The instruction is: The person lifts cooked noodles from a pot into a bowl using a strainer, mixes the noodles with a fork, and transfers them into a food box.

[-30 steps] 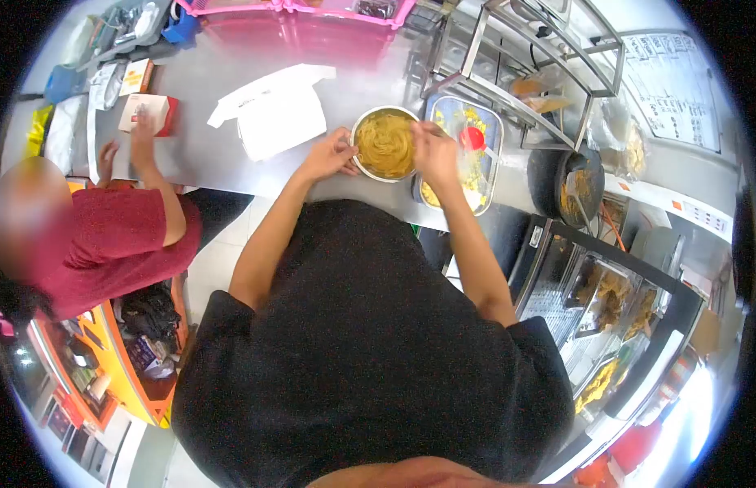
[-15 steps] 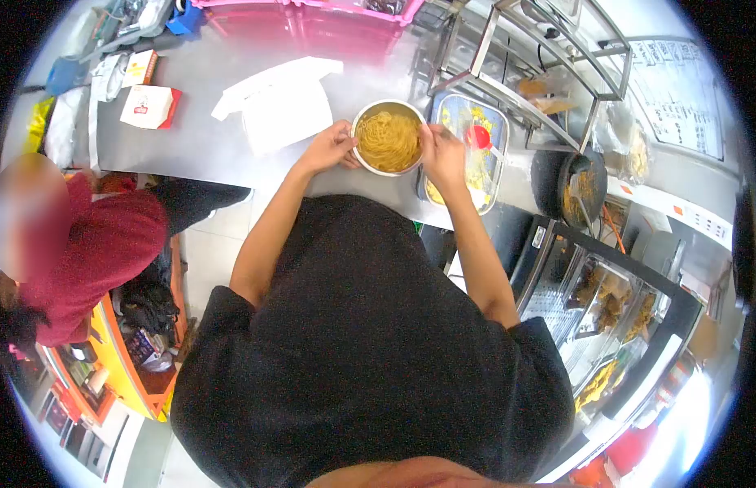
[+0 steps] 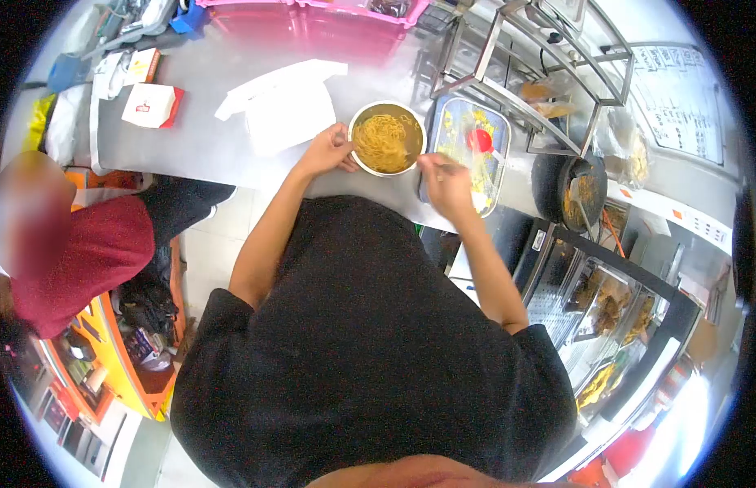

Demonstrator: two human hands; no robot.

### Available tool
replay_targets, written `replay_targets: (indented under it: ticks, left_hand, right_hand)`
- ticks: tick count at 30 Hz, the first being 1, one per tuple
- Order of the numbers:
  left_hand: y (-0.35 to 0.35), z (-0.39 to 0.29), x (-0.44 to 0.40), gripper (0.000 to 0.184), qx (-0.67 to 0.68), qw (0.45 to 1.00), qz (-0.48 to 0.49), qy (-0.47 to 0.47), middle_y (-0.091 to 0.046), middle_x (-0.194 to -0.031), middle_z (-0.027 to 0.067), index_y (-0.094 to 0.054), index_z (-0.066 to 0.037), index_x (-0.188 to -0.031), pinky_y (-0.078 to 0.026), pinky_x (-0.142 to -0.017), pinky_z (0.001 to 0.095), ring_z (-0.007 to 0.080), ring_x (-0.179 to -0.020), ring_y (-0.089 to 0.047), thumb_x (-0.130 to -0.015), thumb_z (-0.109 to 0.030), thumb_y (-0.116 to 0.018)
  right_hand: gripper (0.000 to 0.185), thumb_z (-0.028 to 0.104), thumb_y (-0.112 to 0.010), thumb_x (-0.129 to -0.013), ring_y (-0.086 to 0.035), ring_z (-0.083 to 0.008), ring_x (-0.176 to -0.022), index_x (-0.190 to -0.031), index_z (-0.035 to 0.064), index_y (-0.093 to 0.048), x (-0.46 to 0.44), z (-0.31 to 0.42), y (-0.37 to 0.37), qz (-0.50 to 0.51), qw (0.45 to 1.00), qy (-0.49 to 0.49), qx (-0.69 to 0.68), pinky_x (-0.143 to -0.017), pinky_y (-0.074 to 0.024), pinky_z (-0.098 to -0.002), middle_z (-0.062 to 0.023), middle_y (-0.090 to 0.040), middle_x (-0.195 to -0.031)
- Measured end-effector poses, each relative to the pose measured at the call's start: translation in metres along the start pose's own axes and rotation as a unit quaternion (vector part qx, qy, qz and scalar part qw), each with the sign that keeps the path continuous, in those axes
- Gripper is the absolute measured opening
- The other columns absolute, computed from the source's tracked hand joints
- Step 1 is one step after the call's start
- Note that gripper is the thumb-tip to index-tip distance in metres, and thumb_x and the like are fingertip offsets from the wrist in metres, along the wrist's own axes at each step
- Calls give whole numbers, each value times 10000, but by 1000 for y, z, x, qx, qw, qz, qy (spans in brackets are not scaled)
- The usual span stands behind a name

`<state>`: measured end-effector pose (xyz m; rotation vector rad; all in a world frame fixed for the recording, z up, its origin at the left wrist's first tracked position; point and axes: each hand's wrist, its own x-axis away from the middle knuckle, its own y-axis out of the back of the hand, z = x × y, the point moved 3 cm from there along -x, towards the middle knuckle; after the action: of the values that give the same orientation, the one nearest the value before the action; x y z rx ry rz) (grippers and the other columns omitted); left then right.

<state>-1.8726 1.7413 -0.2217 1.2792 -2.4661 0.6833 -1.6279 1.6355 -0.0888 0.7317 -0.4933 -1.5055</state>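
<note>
A round white-rimmed bowl [image 3: 385, 105] stands on the steel counter in front of me, holding yellow-brown noodles [image 3: 384, 137] in sauce. At its left side, my left hand [image 3: 329, 152] is closed on the rim, thumb and fingers pinching it. My right hand [image 3: 448, 183] is at the bowl's lower right edge, its fingers drawn together in a pinch and slightly blurred. Whether something thin is between those fingers I cannot make out. Just right of the bowl lies a clear tray [image 3: 502, 175] with yellow scraps and a red round piece [image 3: 479, 141] in it.
White paper [image 3: 288, 114] lies left of the bowl, and farther left sit small red-and-white boxes [image 3: 150, 106]. Pink crates [image 3: 313, 24] line the back. A metal rack [image 3: 524, 98] and a dark pan [image 3: 569, 191] are at the right. A person in a maroon top [image 3: 93, 252] is at the left.
My right hand has slid down along the bowl's right side, and its fingers have drawn together. The noodles have shifted, baring more sauce. The person at left has leaned slightly away.
</note>
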Motion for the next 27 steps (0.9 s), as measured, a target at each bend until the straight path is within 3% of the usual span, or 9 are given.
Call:
replay_targets:
  ticks: [2,5,8,9,13,16,20,24,27]
  left_hand:
    - [-4,-2,6,171,-3,1000,0,19,-702,-829,167,-438,-61,-1077,-662,-589,374,274,-697,-759,-1026,-70,-601]
    - [-9,-4,6,178,-9,999,8,34,-705,-830,172,-440,-59,-1082,-663,-589,375,275,-704,-762,-1023,-69,-608]
    - [-5,1,5,184,-1,999,16,30,-704,-826,173,-444,-52,-1093,-665,-598,378,272,-711,-763,-1024,-75,-613]
    - [-5,0,4,187,-2,999,20,28,-703,-824,171,-445,-51,-1095,-666,-602,377,272,-713,-763,-1024,-77,-616]
    - [-2,1,7,195,10,1000,14,26,-698,-815,164,-451,-48,-1094,-667,-613,370,266,-714,-760,-1024,-91,-628]
    - [-1,3,6,197,2,1000,11,20,-696,-812,162,-460,-46,-1088,-663,-612,364,263,-717,-760,-1025,-106,-637]
    - [-1,3,8,212,-16,1000,4,25,-694,-818,161,-461,-48,-1082,-658,-606,364,261,-719,-759,-1021,-125,-649]
    - [0,8,8,221,-8,1000,7,29,-690,-819,159,-451,-53,-1075,-657,-600,370,262,-711,-757,-1015,-123,-651]
    - [-1,2,6,216,-5,999,1,40,-685,-813,162,-444,-55,-1071,-657,-598,376,268,-707,-756,-1011,-110,-644]
  right_hand:
    - [175,161,-691,-980,-724,-351,-804,-951,-2,-745,-26,49,52,12,997,-74,-31,-746,-569,-411,-182,-738,-878]
    - [192,163,-692,-985,-720,-325,-760,-928,-15,-735,-44,101,93,-5,1000,7,-17,-690,-551,-398,-174,-731,-852]
    - [211,168,-684,-994,-715,-312,-723,-910,-19,-732,-52,122,114,-6,1000,23,15,-647,-544,-386,-167,-730,-847]
    - [215,182,-694,-991,-698,-290,-639,-897,-6,-740,-55,121,114,-24,998,46,34,-593,-531,-373,-146,-723,-789]
    - [246,224,-733,-970,-688,-256,-550,-847,13,-761,-71,105,112,-71,996,-8,53,-526,-507,-345,-119,-704,-671]
    - [290,174,-733,-985,-644,-96,-534,-833,-72,-759,-81,89,96,-44,999,-21,8,-485,-487,-254,-88,-726,-719]
    - [319,253,-765,-966,-655,-100,-508,-815,-27,-756,-79,71,96,-103,975,-136,-143,-465,-490,-262,-76,-718,-647]
    - [337,257,-709,-1015,-639,-120,-502,-864,-43,-730,-80,55,106,-163,945,-171,-228,-450,-497,-264,-92,-686,-643]
    - [332,242,-668,-1040,-640,-141,-507,-880,-48,-699,-71,23,63,-139,928,-221,-267,-459,-517,-287,-91,-680,-663]
